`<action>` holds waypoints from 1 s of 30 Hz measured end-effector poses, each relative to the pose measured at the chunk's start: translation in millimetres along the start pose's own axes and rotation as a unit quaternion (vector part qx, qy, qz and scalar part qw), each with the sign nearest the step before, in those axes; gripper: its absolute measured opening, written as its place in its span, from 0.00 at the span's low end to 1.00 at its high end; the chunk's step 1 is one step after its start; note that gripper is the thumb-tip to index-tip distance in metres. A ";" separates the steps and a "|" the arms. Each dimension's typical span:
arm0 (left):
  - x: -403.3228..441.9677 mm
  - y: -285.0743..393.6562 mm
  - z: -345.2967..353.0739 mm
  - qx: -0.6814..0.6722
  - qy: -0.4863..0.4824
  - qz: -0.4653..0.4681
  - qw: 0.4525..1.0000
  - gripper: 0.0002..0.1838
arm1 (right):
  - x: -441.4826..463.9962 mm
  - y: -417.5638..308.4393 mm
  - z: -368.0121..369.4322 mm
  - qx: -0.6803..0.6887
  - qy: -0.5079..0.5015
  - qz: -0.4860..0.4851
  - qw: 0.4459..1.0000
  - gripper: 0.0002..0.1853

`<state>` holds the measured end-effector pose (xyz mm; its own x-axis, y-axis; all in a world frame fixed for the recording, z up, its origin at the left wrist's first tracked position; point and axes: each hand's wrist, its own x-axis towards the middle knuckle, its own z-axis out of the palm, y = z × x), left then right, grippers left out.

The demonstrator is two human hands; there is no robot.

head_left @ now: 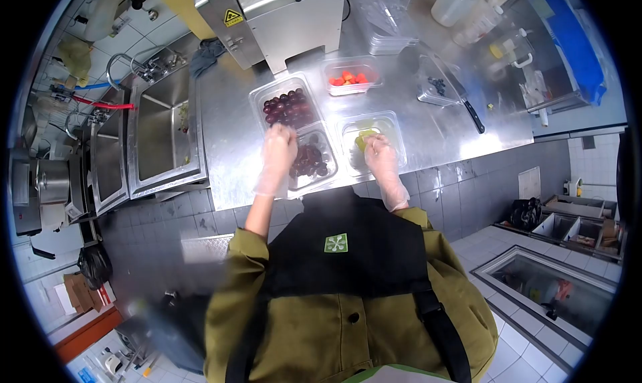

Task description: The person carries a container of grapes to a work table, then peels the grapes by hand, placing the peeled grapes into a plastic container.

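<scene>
My left hand, in a clear plastic glove, is over the near edge of a clear tub of dark red grapes. Its fingers are pinched together, and what they hold, if anything, is hidden. Beside it, nearer to me, a second clear tub holds more dark grapes. My right hand, gloved too, reaches into a clear tub on the right. Its fingers are closed on a yellow-green fruit piece, whose kind I cannot make out.
Behind the tubs stand a container of cut strawberries and a steel machine. To the right, a black-handled knife lies by a tub of blueberries. Stacked clear containers are at the back; a sink is left.
</scene>
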<state>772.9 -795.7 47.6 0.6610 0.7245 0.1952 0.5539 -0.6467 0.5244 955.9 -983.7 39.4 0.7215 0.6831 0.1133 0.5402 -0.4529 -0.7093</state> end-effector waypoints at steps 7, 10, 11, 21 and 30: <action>75.1 -23.8 22.6 0.163 -0.237 -0.025 0.957 0.12 | -4.8 2.5 -4.9 -0.052 0.035 -0.025 0.998 0.10; 87.4 -39.5 34.7 0.276 -0.272 0.071 0.919 0.11 | -6.7 -0.4 -15.7 -0.041 0.031 -0.046 0.998 0.10; 89.2 -44.6 38.0 0.287 -0.283 0.089 0.911 0.11 | -8.5 -1.0 -17.3 -0.041 0.031 -0.042 0.998 0.09; 100.5 -64.8 69.9 0.423 -0.240 0.170 0.857 0.09 | -11.2 -10.5 -19.7 0.014 0.018 -0.036 0.999 0.09; 92.1 -46.8 39.0 0.267 -0.247 0.075 0.928 0.14 | -17.7 -15.0 -15.2 0.052 -0.038 -0.013 0.998 0.10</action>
<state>827.6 -708.1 8.7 0.8289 0.5051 -0.2404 0.5224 -0.8526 0.0096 941.6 -997.7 58.6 0.6704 0.7373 0.0833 0.5082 -0.3746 -0.7755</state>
